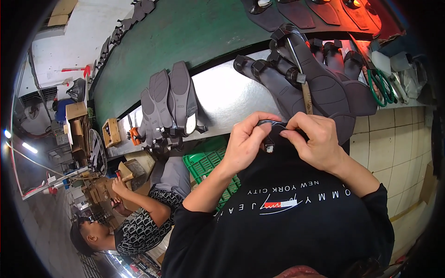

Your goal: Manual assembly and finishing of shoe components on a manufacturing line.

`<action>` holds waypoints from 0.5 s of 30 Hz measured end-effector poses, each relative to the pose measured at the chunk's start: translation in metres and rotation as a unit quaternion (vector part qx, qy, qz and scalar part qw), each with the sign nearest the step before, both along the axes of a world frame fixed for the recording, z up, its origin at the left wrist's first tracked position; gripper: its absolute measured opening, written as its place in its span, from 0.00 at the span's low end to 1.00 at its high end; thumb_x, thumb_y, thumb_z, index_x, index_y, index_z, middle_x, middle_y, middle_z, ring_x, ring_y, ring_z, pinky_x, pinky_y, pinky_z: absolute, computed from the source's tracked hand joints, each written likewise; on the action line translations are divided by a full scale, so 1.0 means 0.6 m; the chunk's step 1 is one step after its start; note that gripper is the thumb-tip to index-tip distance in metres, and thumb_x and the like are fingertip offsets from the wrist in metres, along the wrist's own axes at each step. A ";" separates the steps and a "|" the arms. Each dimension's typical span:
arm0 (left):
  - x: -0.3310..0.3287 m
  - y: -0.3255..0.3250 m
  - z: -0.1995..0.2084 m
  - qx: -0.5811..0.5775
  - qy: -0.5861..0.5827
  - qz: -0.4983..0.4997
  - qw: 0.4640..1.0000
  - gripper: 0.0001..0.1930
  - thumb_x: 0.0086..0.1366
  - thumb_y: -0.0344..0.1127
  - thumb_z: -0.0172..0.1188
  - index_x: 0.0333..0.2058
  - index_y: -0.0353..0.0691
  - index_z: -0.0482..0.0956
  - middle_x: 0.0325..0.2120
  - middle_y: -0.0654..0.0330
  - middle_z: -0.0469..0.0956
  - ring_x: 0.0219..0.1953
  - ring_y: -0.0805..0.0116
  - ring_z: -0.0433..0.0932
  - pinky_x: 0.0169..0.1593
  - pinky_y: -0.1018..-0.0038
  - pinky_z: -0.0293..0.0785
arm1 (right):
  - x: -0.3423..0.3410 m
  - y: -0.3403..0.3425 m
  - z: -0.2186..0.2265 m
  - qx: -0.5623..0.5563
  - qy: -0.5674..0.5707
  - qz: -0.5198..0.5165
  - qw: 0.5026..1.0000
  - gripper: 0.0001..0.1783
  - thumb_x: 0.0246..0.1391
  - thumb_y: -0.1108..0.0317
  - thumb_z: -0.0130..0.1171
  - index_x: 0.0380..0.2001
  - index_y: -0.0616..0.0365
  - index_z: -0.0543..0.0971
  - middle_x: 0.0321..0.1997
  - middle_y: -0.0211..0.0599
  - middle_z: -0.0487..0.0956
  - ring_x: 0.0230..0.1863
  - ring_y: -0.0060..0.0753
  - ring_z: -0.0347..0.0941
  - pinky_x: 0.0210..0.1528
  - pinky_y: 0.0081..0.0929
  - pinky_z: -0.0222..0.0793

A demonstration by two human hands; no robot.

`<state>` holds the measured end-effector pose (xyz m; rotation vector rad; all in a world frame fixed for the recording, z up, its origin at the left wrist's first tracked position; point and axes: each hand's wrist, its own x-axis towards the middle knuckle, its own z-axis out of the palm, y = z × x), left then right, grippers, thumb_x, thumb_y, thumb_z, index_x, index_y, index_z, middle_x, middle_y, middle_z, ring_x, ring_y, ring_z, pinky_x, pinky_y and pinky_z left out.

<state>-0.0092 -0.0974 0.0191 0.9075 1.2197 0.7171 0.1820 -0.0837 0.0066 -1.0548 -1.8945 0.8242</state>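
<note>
Just in front of my chest, my left hand (248,140) and my right hand (316,139) face each other, both with fingers closed in a pinch. Stretched between them is a thin dark strip (273,123) with a glossy upper edge. Below my left fingers hangs a small black block with a white end (269,148), perhaps part of the same piece. My fingers cover most of it. Right beyond my hands lies a pile of dark grey shoe soles (322,88), some with black heels. A tool with a wooden handle (307,98) rests across them.
More grey soles (160,95) lie left on the metal ledge (218,95) beside the green conveyor belt (194,34). Orange-handled pliers (134,133) are farther left, green-handled scissors (381,87) at right. A green crate (204,160) stands below the ledge. A co-worker (143,213) sits at left.
</note>
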 end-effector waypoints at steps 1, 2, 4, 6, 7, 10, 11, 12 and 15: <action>0.003 -0.003 0.001 0.024 0.027 -0.006 0.999 0.11 0.65 0.31 0.48 0.42 0.36 0.76 0.21 0.70 0.71 0.23 0.85 0.68 0.25 0.84 0.67 | 0.001 0.001 0.000 -0.016 -0.004 0.000 1.000 0.10 0.43 0.72 0.65 0.22 0.57 0.71 0.17 0.35 0.74 0.19 0.39 0.73 0.22 0.32 0.65; 0.005 -0.005 0.001 0.048 0.054 -0.012 0.997 0.10 0.64 0.31 0.51 0.41 0.36 0.77 0.21 0.70 0.71 0.23 0.86 0.67 0.26 0.85 0.65 | 0.001 0.001 0.000 -0.032 -0.009 0.000 0.999 0.11 0.43 0.71 0.66 0.23 0.57 0.71 0.18 0.35 0.75 0.20 0.40 0.74 0.21 0.32 0.66; 0.002 -0.003 -0.008 0.045 0.053 -0.006 0.998 0.09 0.63 0.30 0.53 0.40 0.36 0.77 0.21 0.71 0.71 0.24 0.86 0.67 0.27 0.85 0.65 | 0.003 0.002 0.001 -0.055 0.008 -0.002 0.998 0.11 0.43 0.70 0.66 0.24 0.58 0.72 0.18 0.36 0.76 0.20 0.39 0.75 0.21 0.31 0.66; 0.002 0.001 -0.010 0.042 0.052 -0.001 0.998 0.08 0.62 0.30 0.55 0.40 0.35 0.77 0.21 0.71 0.72 0.24 0.86 0.66 0.27 0.85 0.64 | 0.007 0.005 0.005 -0.078 0.025 -0.005 0.997 0.11 0.43 0.70 0.67 0.26 0.58 0.73 0.19 0.36 0.76 0.20 0.39 0.75 0.21 0.30 0.66; 0.002 0.003 -0.006 0.030 0.039 -0.008 0.999 0.08 0.63 0.30 0.54 0.39 0.35 0.76 0.22 0.71 0.72 0.24 0.85 0.66 0.28 0.85 0.63 | 0.009 0.008 0.011 -0.107 0.022 0.003 0.994 0.11 0.43 0.69 0.67 0.27 0.59 0.75 0.19 0.37 0.77 0.20 0.38 0.75 0.21 0.29 0.66; -0.001 0.006 -0.006 0.038 0.023 -0.018 0.999 0.07 0.63 0.30 0.54 0.38 0.35 0.76 0.23 0.70 0.72 0.24 0.85 0.67 0.28 0.85 0.64 | 0.013 0.017 0.015 -0.142 0.024 0.029 0.989 0.10 0.43 0.69 0.68 0.27 0.59 0.77 0.19 0.38 0.77 0.19 0.36 0.75 0.21 0.28 0.66; -0.002 0.007 -0.005 0.058 0.021 -0.022 0.998 0.07 0.63 0.30 0.54 0.38 0.35 0.76 0.23 0.69 0.72 0.24 0.84 0.68 0.28 0.85 0.66 | 0.014 0.019 0.017 -0.149 0.029 0.048 0.987 0.09 0.43 0.69 0.67 0.27 0.59 0.79 0.18 0.38 0.77 0.17 0.36 0.73 0.20 0.27 0.65; -0.002 0.007 0.005 0.063 0.018 -0.022 0.998 0.07 0.63 0.30 0.54 0.38 0.35 0.76 0.23 0.69 0.72 0.24 0.84 0.68 0.28 0.85 0.66 | 0.015 0.023 0.027 -0.144 0.026 0.048 0.988 0.09 0.43 0.69 0.67 0.27 0.59 0.79 0.18 0.38 0.77 0.17 0.36 0.73 0.20 0.27 0.65; -0.007 0.012 0.033 0.008 -0.040 -0.005 0.999 0.08 0.64 0.31 0.54 0.40 0.34 0.75 0.26 0.66 0.74 0.25 0.82 0.71 0.28 0.84 0.71 | 0.018 0.046 0.056 -0.231 0.030 0.075 0.969 0.07 0.43 0.68 0.67 0.24 0.58 0.79 0.18 0.37 0.76 0.20 0.35 0.73 0.23 0.27 0.66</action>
